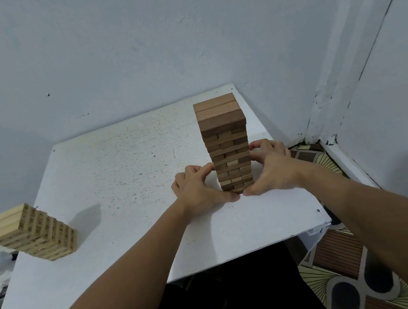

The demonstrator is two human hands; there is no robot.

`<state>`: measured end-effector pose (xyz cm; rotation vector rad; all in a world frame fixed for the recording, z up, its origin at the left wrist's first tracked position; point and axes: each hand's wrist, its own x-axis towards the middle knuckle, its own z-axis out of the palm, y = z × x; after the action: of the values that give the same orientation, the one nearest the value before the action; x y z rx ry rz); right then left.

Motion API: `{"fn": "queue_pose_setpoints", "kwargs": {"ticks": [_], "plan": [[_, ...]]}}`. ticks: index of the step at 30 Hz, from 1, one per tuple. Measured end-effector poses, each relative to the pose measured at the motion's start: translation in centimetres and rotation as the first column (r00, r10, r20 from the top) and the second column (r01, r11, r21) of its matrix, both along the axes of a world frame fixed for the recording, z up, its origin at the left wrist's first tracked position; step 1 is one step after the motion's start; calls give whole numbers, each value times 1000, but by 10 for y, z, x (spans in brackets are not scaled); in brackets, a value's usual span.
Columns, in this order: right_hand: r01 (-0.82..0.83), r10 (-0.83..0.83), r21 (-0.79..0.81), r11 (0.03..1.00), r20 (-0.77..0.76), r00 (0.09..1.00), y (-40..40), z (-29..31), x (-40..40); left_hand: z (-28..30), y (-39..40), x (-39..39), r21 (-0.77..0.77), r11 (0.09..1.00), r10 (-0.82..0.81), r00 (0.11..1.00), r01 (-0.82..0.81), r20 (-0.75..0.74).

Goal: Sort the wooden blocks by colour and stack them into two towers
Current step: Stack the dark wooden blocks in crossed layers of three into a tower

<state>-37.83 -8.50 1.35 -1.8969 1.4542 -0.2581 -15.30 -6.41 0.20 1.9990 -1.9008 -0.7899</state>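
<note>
**Both hands cup the dark tower's base**

The dark brown tower (225,143) stands upright at centre right of the frame, on the white surface (119,167). The left hand (198,190) and right hand (270,167) grasp its lower layers from either side, fingers curled, thumbs nearly meeting in front. The pale tower (33,232) stands well apart at the lower left edge.
</note>
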Motion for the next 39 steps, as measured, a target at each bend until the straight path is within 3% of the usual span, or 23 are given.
{"fn": "queue_pose_setpoints", "kwargs": {"ticks": [27,39], "plan": [[4,-6,-38,999,-69,998,-18,1,11,14,-14,7,59,998,40,997,-36,-63],[-32,31,-74,997,-8,999,-53,-8,29,13,-40,26,87,994,69,994,-61,-87]]}}
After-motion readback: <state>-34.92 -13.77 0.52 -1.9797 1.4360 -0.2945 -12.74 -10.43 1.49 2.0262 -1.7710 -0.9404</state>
